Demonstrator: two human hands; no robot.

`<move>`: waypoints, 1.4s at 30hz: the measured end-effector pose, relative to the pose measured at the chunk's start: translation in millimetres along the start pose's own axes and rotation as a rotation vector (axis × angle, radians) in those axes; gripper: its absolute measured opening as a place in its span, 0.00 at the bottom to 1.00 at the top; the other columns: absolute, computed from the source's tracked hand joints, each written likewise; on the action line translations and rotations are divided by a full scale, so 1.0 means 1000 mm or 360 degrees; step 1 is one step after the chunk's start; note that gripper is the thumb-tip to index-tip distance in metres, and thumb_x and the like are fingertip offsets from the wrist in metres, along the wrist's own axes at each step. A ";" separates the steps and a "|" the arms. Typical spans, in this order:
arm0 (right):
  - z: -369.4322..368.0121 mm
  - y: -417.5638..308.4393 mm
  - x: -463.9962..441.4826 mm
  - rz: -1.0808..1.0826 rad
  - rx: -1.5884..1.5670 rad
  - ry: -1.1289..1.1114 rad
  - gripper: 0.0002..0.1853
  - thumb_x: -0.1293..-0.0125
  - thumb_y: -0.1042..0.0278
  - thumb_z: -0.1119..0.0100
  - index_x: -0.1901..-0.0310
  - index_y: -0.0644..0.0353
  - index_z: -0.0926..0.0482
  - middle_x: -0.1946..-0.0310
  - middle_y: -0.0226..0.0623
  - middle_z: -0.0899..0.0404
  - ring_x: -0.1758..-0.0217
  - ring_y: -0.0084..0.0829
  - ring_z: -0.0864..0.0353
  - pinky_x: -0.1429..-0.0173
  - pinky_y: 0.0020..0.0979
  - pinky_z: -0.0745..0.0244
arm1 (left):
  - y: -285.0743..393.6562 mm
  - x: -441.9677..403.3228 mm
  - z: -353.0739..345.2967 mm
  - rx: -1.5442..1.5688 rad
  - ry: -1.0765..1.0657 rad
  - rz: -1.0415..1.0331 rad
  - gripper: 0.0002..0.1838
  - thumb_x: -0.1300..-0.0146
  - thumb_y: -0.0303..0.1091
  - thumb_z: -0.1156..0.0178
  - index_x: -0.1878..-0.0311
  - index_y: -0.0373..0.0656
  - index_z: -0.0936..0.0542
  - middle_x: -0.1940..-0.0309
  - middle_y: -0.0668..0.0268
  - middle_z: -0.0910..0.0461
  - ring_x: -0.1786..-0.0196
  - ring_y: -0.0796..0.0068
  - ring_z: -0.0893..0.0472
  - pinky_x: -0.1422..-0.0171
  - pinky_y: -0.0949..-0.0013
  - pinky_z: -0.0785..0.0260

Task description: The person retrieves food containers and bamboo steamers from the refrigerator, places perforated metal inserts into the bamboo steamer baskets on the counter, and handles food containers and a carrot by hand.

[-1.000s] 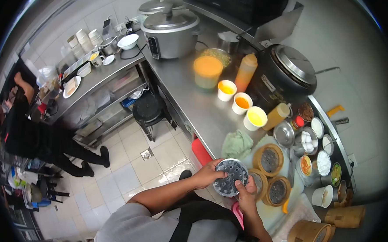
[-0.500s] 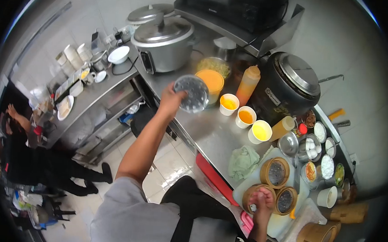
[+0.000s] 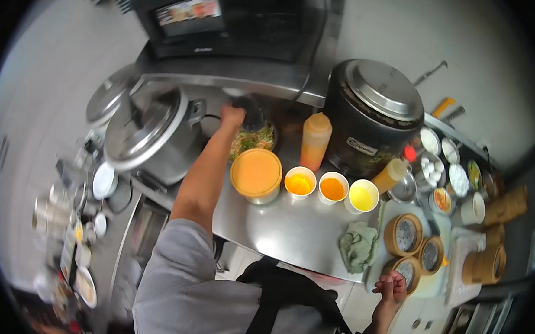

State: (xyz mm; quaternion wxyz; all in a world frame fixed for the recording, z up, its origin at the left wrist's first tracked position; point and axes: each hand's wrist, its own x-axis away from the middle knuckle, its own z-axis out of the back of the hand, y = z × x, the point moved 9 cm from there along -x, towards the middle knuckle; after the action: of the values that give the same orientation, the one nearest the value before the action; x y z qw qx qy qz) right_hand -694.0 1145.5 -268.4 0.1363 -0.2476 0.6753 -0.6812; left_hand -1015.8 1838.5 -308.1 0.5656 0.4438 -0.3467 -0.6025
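My left hand (image 3: 232,115) is stretched out past the big orange-topped tub (image 3: 256,173), closed on the edge of a round, dark speckled disc (image 3: 252,113); blur hides its exact kind. Beneath the disc is a bowl of shredded vegetables (image 3: 258,141). My right hand (image 3: 392,286) hovers at the near bamboo steamer basket (image 3: 411,289), fingers curled together, and what they hold, if anything, cannot be made out. Two more bamboo steamers, one (image 3: 390,235) behind and another (image 3: 436,269) to the right, hold dark speckled round liners on a pale board (image 3: 378,280).
Three paper cups of yellow and orange liquid, one (image 3: 299,194) nearest the tub, stand before a squeeze bottle (image 3: 316,136) and a black soup warmer (image 3: 366,136). A rice cooker (image 3: 153,155) is left, a microwave (image 3: 202,24) above. A green cloth (image 3: 358,247) lies by the board.
My left hand has carried the disc away from beside the tub, to the back of the counter above the vegetable bowl. My right hand has drawn to the basket's near edge. The view has turned left.
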 end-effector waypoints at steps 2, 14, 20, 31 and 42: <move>-0.019 -0.001 0.021 -0.0019 0.0029 0.0064 0.14 0.33 0.63 0.38 0.53 0.62 0.27 0.68 0.33 0.21 0.71 0.21 0.23 0.68 0.22 0.27 | -0.046 -0.053 -0.045 -0.0243 -0.0051 0.0133 0.27 0.51 0.35 0.39 0.46 0.33 0.22 0.47 0.43 0.22 0.43 0.47 0.22 0.42 0.54 0.29; 0.016 0.001 0.178 -0.0060 0.0270 0.1106 0.13 0.33 0.70 0.38 0.51 0.64 0.25 0.68 0.26 0.24 0.66 0.16 0.27 0.64 0.20 0.30 | -0.071 -0.086 -0.259 0.0205 -0.1039 0.0506 0.28 0.44 0.43 0.35 0.40 0.46 0.27 0.46 0.61 0.24 0.51 0.67 0.22 0.49 0.63 0.27; 0.018 -0.002 0.238 -0.0081 0.0488 0.1474 0.13 0.36 0.70 0.36 0.52 0.63 0.23 0.69 0.29 0.23 0.67 0.19 0.26 0.66 0.22 0.31 | -0.029 -0.056 -0.275 0.0058 -0.0979 0.0313 0.20 0.40 0.39 0.38 0.46 0.41 0.24 0.51 0.60 0.22 0.53 0.64 0.22 0.51 0.63 0.28; 0.037 -0.016 0.293 0.0122 0.0875 0.1642 0.14 0.36 0.65 0.36 0.53 0.61 0.24 0.64 0.41 0.21 0.62 0.35 0.18 0.57 0.35 0.23 | 0.180 0.183 -0.231 0.0217 -0.0765 -0.1044 0.17 0.38 0.38 0.40 0.50 0.40 0.23 0.54 0.59 0.22 0.56 0.64 0.23 0.52 0.63 0.29; 0.086 0.021 0.368 0.0092 0.0852 0.1674 0.14 0.36 0.64 0.38 0.53 0.61 0.25 0.62 0.42 0.21 0.62 0.39 0.19 0.58 0.37 0.24 | 0.275 0.457 -0.115 0.0635 -0.1216 -0.1731 0.13 0.36 0.37 0.42 0.53 0.39 0.22 0.57 0.59 0.23 0.58 0.63 0.23 0.54 0.63 0.30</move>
State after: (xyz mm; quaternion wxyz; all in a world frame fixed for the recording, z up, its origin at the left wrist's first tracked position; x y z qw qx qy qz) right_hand -961.3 879.8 -235.6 -0.1406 0.1850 0.4633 -0.8552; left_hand -791.0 1363.4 -162.0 -0.0708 0.4068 -0.3539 -0.8392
